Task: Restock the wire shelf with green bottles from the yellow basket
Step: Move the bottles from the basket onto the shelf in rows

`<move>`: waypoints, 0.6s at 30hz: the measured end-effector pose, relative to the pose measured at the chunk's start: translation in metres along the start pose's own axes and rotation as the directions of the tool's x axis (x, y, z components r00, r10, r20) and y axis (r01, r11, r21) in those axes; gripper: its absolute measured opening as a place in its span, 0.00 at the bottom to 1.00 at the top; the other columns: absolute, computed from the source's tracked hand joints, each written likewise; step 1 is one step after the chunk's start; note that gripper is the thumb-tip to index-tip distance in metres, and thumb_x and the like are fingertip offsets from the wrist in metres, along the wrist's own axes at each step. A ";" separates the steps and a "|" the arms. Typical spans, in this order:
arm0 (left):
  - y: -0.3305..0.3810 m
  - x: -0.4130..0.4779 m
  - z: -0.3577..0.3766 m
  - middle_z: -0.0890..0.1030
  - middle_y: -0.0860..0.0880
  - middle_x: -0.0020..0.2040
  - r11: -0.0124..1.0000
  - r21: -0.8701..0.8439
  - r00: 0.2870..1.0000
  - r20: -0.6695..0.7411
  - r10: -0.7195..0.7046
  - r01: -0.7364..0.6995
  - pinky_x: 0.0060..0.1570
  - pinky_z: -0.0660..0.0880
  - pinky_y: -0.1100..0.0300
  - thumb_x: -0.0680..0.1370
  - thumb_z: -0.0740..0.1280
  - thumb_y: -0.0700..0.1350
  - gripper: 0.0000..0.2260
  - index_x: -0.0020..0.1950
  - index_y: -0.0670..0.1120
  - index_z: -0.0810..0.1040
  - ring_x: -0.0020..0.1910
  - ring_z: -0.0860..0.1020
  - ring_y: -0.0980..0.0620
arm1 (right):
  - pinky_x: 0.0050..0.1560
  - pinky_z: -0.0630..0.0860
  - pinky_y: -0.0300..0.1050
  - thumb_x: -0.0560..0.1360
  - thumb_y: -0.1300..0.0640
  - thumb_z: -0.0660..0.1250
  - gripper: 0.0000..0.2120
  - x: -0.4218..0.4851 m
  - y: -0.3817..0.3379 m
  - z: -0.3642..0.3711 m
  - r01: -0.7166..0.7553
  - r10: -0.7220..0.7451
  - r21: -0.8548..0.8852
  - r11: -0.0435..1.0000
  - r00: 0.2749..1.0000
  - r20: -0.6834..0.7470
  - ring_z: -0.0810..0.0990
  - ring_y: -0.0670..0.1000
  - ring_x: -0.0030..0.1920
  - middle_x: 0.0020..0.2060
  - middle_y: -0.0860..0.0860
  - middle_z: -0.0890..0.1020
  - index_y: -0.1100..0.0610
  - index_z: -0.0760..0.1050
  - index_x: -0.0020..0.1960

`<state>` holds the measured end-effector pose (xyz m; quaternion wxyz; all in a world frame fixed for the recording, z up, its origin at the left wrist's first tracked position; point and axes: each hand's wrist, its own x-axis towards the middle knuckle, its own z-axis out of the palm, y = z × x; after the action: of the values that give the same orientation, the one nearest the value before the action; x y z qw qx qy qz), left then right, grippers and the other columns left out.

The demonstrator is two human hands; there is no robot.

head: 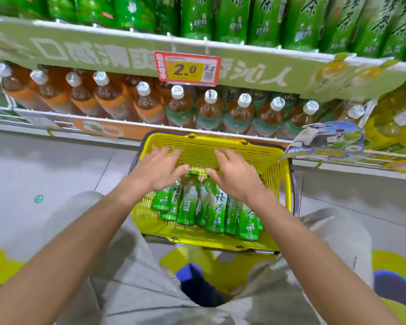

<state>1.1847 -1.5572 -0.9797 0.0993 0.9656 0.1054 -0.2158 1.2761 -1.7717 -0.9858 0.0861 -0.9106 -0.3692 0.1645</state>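
A yellow plastic basket (223,146) stands on the floor in front of the shelves. Several green-labelled bottles (188,202) lie in it, caps pointing away from me. My left hand (158,168) hovers over the left bottles with its fingers spread and straight, holding nothing. My right hand (234,171) hovers the same way over the right bottles, its palm hiding their necks. High above, the wire shelf (220,46) carries a row of upright green bottles (265,22).
Under the wire shelf, a lower shelf (136,123) holds brown tea bottles with white caps, orange labels on the left, green on the right. A red and yellow price tag (186,69) hangs from the upper rail. My knees flank the basket on the grey floor.
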 end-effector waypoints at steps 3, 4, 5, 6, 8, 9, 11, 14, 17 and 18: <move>-0.011 0.031 0.028 0.68 0.34 0.72 0.998 0.002 0.996 0.071 -0.057 0.057 0.69 0.67 0.40 0.82 0.55 0.63 0.30 0.76 0.44 0.65 0.70 0.68 0.32 | 0.63 0.74 0.61 0.82 0.38 0.57 0.31 0.019 0.006 0.041 -0.068 0.067 0.010 0.998 0.994 0.087 0.69 0.61 0.72 0.74 0.58 0.68 0.57 0.64 0.77; -0.013 0.039 0.035 0.68 0.34 0.72 0.997 -0.004 0.993 0.084 -0.078 0.079 0.68 0.68 0.40 0.82 0.56 0.63 0.30 0.76 0.43 0.65 0.70 0.68 0.32 | 0.63 0.74 0.62 0.82 0.37 0.56 0.31 0.024 0.008 0.053 -0.089 0.088 0.008 0.996 0.989 0.122 0.69 0.62 0.72 0.74 0.58 0.68 0.56 0.64 0.76; -0.014 0.046 0.041 0.69 0.34 0.72 0.995 -0.007 0.992 0.086 -0.096 0.097 0.67 0.68 0.40 0.82 0.57 0.63 0.30 0.75 0.43 0.66 0.70 0.69 0.32 | 0.62 0.75 0.63 0.82 0.37 0.55 0.30 0.029 0.010 0.063 -0.109 0.107 0.003 0.994 0.981 0.159 0.70 0.62 0.71 0.73 0.59 0.69 0.56 0.65 0.75; -0.014 0.051 0.046 0.70 0.34 0.70 0.994 -0.011 0.990 0.088 -0.109 0.110 0.66 0.69 0.40 0.82 0.58 0.62 0.29 0.74 0.42 0.67 0.69 0.69 0.32 | 0.62 0.75 0.64 0.82 0.36 0.55 0.30 0.033 0.012 0.072 -0.125 0.124 -0.009 0.992 0.972 0.200 0.70 0.63 0.70 0.72 0.59 0.70 0.56 0.65 0.74; -0.015 0.057 0.055 0.71 0.35 0.69 0.990 -0.030 0.985 0.107 -0.136 0.140 0.65 0.70 0.40 0.82 0.59 0.61 0.28 0.72 0.40 0.68 0.68 0.71 0.33 | 0.63 0.74 0.64 0.82 0.36 0.54 0.30 0.040 0.017 0.086 -0.143 0.153 -0.056 0.988 0.946 0.286 0.70 0.64 0.70 0.71 0.60 0.70 0.56 0.65 0.74; -0.016 0.059 0.060 0.71 0.36 0.69 0.987 -0.036 0.981 0.117 -0.152 0.157 0.65 0.70 0.41 0.82 0.60 0.60 0.27 0.71 0.40 0.69 0.68 0.71 0.34 | 0.65 0.72 0.63 0.82 0.36 0.54 0.30 0.043 0.020 0.091 -0.145 0.164 -0.080 0.986 0.934 0.317 0.70 0.64 0.70 0.72 0.60 0.69 0.56 0.64 0.74; -0.019 0.062 0.070 0.72 0.37 0.69 0.981 -0.049 0.975 0.131 -0.179 0.187 0.66 0.70 0.43 0.82 0.63 0.57 0.25 0.69 0.39 0.72 0.69 0.71 0.35 | 0.68 0.70 0.63 0.82 0.37 0.55 0.30 0.046 0.025 0.101 -0.156 0.179 -0.093 0.983 0.914 0.363 0.69 0.64 0.72 0.74 0.60 0.67 0.56 0.63 0.76; -0.026 0.065 0.090 0.73 0.36 0.67 0.983 -0.052 0.982 0.068 -0.175 0.179 0.66 0.70 0.45 0.80 0.67 0.51 0.21 0.66 0.37 0.74 0.67 0.72 0.35 | 0.69 0.69 0.62 0.82 0.41 0.57 0.30 0.047 0.029 0.109 -0.165 0.181 -0.074 0.984 0.907 0.381 0.68 0.64 0.72 0.75 0.61 0.65 0.57 0.60 0.78; -0.027 0.067 0.103 0.73 0.35 0.65 0.984 -0.029 0.984 -0.019 -0.179 0.178 0.66 0.68 0.46 0.77 0.71 0.49 0.22 0.65 0.37 0.74 0.67 0.71 0.36 | 0.66 0.72 0.60 0.82 0.44 0.61 0.28 0.045 0.028 0.112 -0.166 0.173 -0.050 0.985 0.925 0.337 0.72 0.65 0.69 0.72 0.62 0.67 0.58 0.62 0.76; -0.025 0.065 0.105 0.73 0.36 0.65 0.982 -0.014 0.981 -0.038 -0.191 0.191 0.66 0.68 0.46 0.76 0.72 0.51 0.25 0.65 0.37 0.73 0.67 0.71 0.37 | 0.64 0.74 0.59 0.82 0.46 0.63 0.28 0.043 0.027 0.113 -0.164 0.168 -0.040 0.986 0.933 0.318 0.74 0.65 0.66 0.70 0.62 0.69 0.59 0.63 0.76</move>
<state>1.1948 -1.5479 -1.1054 0.0810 0.9546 0.2006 -0.2048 1.2813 -1.7568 -1.1091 0.0048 -0.9002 -0.3011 0.3145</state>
